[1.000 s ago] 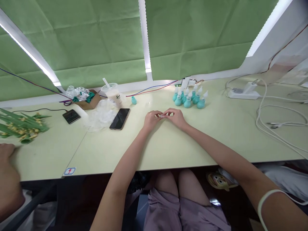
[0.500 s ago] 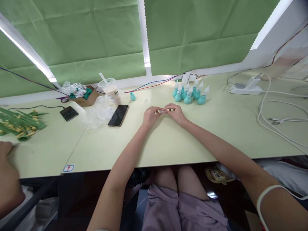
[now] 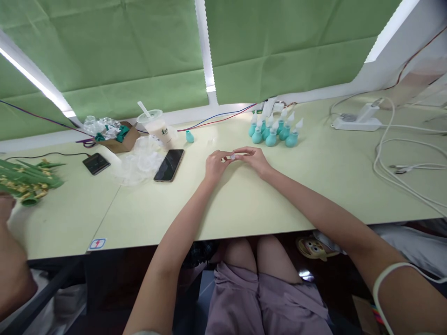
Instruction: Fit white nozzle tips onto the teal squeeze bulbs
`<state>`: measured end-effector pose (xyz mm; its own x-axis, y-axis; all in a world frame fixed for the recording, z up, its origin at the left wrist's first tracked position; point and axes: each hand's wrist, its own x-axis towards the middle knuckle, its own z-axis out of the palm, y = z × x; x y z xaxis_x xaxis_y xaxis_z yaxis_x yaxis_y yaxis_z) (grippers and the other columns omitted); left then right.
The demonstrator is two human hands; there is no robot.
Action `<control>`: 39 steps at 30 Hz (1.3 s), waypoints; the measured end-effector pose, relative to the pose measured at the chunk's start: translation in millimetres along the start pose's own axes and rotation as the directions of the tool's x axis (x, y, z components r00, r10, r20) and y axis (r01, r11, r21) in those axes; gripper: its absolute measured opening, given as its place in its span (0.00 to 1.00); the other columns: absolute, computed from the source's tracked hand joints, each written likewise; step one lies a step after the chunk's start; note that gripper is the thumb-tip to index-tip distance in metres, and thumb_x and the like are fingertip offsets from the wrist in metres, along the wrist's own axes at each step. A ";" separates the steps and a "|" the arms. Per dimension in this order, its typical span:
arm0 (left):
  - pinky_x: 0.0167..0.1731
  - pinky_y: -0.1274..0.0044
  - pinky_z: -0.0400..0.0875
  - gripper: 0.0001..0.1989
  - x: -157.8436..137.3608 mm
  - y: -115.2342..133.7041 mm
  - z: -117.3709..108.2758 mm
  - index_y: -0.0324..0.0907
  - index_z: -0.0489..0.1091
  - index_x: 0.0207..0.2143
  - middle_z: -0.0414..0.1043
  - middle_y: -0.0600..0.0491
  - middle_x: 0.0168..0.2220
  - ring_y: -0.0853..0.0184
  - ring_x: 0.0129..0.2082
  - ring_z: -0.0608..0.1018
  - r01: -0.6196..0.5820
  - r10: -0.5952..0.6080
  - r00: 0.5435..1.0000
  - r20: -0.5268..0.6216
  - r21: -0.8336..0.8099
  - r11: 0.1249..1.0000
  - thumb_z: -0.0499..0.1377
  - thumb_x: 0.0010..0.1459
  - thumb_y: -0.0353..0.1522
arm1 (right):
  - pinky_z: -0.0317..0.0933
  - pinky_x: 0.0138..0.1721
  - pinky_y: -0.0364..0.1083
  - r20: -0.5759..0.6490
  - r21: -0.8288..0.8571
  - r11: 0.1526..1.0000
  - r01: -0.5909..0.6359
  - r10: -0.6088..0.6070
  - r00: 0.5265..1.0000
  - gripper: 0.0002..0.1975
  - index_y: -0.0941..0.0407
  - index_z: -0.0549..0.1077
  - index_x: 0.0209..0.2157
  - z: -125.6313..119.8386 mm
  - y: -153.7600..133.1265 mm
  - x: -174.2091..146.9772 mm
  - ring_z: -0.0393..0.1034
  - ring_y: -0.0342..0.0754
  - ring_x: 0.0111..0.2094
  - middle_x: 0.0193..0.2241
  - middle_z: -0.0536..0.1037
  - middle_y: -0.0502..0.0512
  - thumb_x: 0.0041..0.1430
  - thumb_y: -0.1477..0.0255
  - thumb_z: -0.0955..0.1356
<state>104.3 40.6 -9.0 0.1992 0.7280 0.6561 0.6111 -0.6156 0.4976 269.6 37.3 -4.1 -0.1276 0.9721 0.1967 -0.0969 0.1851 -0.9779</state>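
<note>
Close together above the middle of the table, my left hand point(image 3: 216, 164) and my right hand point(image 3: 254, 159) pinch a small whitish translucent piece point(image 3: 233, 157) between their fingertips. Its exact kind is too small to make out. Beyond my right hand stands a group of several turquoise bulb-shaped bottles point(image 3: 271, 138) with pointed translucent white tips. A lone turquoise bottle point(image 3: 189, 137) without a tip stands beyond my left hand. A tiny clear piece point(image 3: 211, 140) lies to its right.
Left of my hands lie a phone point(image 3: 169, 165), crumpled clear plastic point(image 3: 139, 163), a lidded drink cup point(image 3: 156, 128) and a cardboard box point(image 3: 122, 139). A power strip point(image 3: 356, 123) with white cables sits at right. Another person's arm point(image 3: 12, 260) reaches in beside green stems point(image 3: 31, 179).
My fingers have shifted slightly around the small piece, and more of it shows between the fingertips. The view has moved a little. At far left, the other person's hand has moved slightly.
</note>
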 end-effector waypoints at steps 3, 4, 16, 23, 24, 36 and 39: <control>0.28 0.78 0.68 0.05 -0.7 -0.3 0.6 0.44 0.76 0.34 0.78 0.53 0.31 0.71 0.26 0.74 -0.017 0.017 1.000 0.002 0.013 1.000 0.62 0.53 0.31 | 0.62 0.49 0.50 0.023 0.038 0.999 -0.012 0.011 1.000 0.20 0.55 0.78 0.35 0.4 -1.1 -0.2 0.72 0.50 0.42 0.37 0.79 0.54 0.36 0.64 0.76; 0.28 0.78 0.68 0.05 -1.0 -0.4 0.7 0.44 0.76 0.34 0.78 0.52 0.31 0.71 0.27 0.74 -0.022 0.022 1.000 0.002 0.019 1.000 0.62 0.52 0.30 | 0.61 0.49 0.50 0.028 0.045 0.999 -0.028 0.026 0.999 0.20 0.54 0.78 0.35 0.5 -1.2 -0.3 0.72 0.50 0.43 0.37 0.79 0.54 0.36 0.64 0.76; 0.35 0.74 0.71 0.07 -2.0 0.1 0.0 0.43 0.77 0.35 0.79 0.51 0.35 0.68 0.31 0.76 -0.136 0.136 0.991 -0.002 0.073 0.988 0.58 0.57 0.30 | 0.67 0.46 0.49 0.102 0.204 0.960 -0.191 0.174 0.980 0.17 0.55 0.79 0.32 2.4 2.5 -2.3 0.74 0.50 0.41 0.34 0.80 0.54 0.36 0.64 0.77; 0.37 0.72 0.72 0.08 -1.9 1.2 -0.2 0.44 0.77 0.34 0.78 0.50 0.36 0.67 0.34 0.77 -0.157 0.158 0.987 -0.034 0.028 0.987 0.57 0.58 0.32 | 0.67 0.49 0.50 0.124 0.269 0.951 -0.155 0.125 0.984 0.17 0.55 0.80 0.29 0.4 2.4 -2.1 0.75 0.48 0.37 0.31 0.81 0.53 0.34 0.64 0.78; 0.36 0.72 0.72 0.08 -2.1 1.0 0.0 0.44 0.77 0.34 0.78 0.50 0.36 0.67 0.33 0.77 -0.162 0.163 0.986 -0.039 0.029 0.986 0.57 0.58 0.32 | 0.67 0.49 0.50 0.124 0.271 0.951 -0.151 0.121 0.985 0.17 0.55 0.80 0.29 0.7 2.0 -2.4 0.75 0.48 0.37 0.31 0.81 0.53 0.34 0.65 0.78; 0.33 0.74 0.72 0.08 -3.3 -3.2 1.5 0.44 0.77 0.32 0.78 0.50 0.33 0.68 0.31 0.76 -0.189 0.192 0.978 -0.080 0.045 0.981 0.57 0.58 0.33 | 0.67 0.48 0.51 0.078 0.214 0.975 -0.061 0.045 0.996 0.17 0.55 0.80 0.30 4.6 5.8 -2.4 0.75 0.50 0.39 0.34 0.81 0.53 0.35 0.64 0.77; 0.33 0.74 0.72 0.07 -1.7 -3.3 0.6 0.45 0.77 0.32 0.78 0.51 0.33 0.68 0.31 0.76 -0.166 0.170 0.982 -0.087 0.046 0.985 0.58 0.57 0.31 | 0.66 0.49 0.50 0.081 0.202 0.977 -0.068 0.053 0.995 0.17 0.54 0.80 0.31 4.2 6.7 -1.2 0.75 0.50 0.41 0.35 0.80 0.53 0.36 0.63 0.77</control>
<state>102.5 41.6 -12.1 0.2323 0.5837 0.7780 0.6041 -0.7135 0.3549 264.9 36.8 -10.6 -0.2120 0.9658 0.1496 -0.2850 0.0853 -0.9547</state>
